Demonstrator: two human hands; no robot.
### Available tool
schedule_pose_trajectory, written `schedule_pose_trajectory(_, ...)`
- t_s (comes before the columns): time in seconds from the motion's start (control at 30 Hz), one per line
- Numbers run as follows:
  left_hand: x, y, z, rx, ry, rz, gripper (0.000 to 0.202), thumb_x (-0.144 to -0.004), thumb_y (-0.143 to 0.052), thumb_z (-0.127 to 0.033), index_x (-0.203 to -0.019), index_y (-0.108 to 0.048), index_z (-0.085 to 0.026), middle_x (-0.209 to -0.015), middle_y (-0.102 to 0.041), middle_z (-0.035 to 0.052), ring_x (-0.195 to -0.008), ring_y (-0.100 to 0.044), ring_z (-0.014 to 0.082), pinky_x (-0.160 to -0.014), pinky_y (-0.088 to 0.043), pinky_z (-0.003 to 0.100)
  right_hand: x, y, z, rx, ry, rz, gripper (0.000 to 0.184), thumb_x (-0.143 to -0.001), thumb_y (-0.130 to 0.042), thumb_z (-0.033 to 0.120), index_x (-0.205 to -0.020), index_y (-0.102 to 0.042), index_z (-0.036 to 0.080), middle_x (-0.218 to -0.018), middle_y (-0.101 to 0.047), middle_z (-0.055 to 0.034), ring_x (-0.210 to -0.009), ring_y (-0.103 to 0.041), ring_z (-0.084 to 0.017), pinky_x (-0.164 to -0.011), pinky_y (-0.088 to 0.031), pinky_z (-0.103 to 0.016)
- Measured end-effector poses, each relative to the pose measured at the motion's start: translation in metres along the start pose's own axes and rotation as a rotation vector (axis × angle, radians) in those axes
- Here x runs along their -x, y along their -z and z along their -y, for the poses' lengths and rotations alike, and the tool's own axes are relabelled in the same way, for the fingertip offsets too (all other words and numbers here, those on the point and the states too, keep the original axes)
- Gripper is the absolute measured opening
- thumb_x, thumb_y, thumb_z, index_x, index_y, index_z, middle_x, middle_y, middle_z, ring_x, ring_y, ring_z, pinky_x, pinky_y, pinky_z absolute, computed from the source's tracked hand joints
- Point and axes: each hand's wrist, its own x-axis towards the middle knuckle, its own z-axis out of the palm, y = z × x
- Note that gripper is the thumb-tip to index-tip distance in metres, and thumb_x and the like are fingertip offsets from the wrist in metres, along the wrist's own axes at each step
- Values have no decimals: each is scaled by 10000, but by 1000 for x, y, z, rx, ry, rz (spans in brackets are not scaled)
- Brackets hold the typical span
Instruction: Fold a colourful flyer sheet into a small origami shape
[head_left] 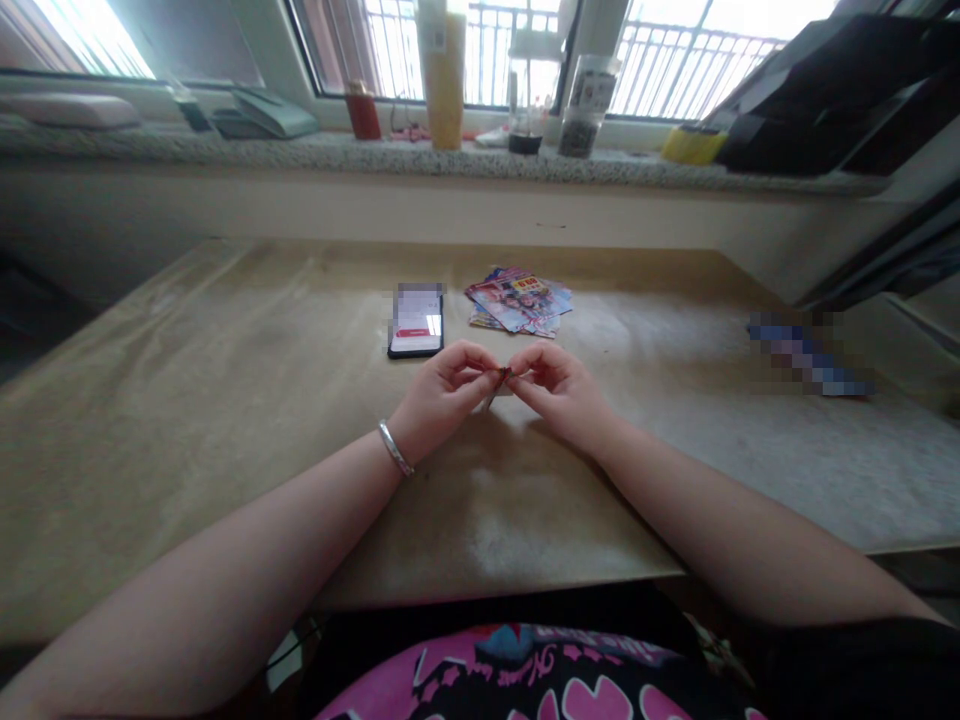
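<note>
Over the middle of the table, my left hand (455, 383) and my right hand (556, 388) meet fingertip to fingertip. Both pinch a small thin piece of paper (505, 388), which looks folded, with a pale underside and a coloured top edge. The fingers cover most of it. A silver bracelet (395, 447) circles my left wrist. Just beyond my hands lies a loose pile of colourful printed paper sheets (517, 300), fanned over one another. A phone (418, 320) with a lit screen rests left of the pile, close to my left hand.
A blurred-out bluish flat item (810, 355) lies at the table's right side. Behind the table (225, 400), a stone window sill (300, 150) carries a tall yellow container (445, 80), a red jar (363, 112), clear bottles (589, 105) and a black bag-like object (817, 100).
</note>
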Motion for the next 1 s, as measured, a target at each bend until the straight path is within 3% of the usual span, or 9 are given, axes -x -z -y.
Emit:
schedule_pose_trajectory(0.27,1,-1,-5,56,0,33,221,-773,-681,-356,-816,-593,-158,-764,-613,9,-699,-597,117,-648,-520,241,3,2,4,-11,26,22,173,-790,-656,358,-798,-575,205,-776,-588,-7,-718,-583,-127,-679,-504,-287)
schedule_pose_trajectory(0.57,0,-7,-7,5,28,15,92,-727,-615,-214,-769,-551,-164,-757,-548,-12,-696,-551,99,-646,-489,219,1,-5,1,97,68,-10,32,-756,-612,222,-778,-588,219,-739,-605,14,-669,-571,-115,-631,-495,-267)
schedule_pose_trajectory(0.8,1,-8,-7,-187,-44,-22,43,-708,-579,-186,-721,-541,-171,-739,-510,-16,-675,-496,96,-607,-440,203,1,-6,2,219,138,-38,79,-708,-579,152,-737,-574,226,-746,-583,19,-687,-546,-115,-609,-480,-249)
schedule_pose_trajectory(1.0,-1,-9,-6,-57,42,14,112,-736,-606,-247,-760,-520,-179,-684,-532,-33,-589,-491,84,-543,-416,192,1,-6,0,169,88,-51,38,-733,-570,184,-740,-554,217,-738,-565,21,-673,-540,-108,-598,-467,-239)
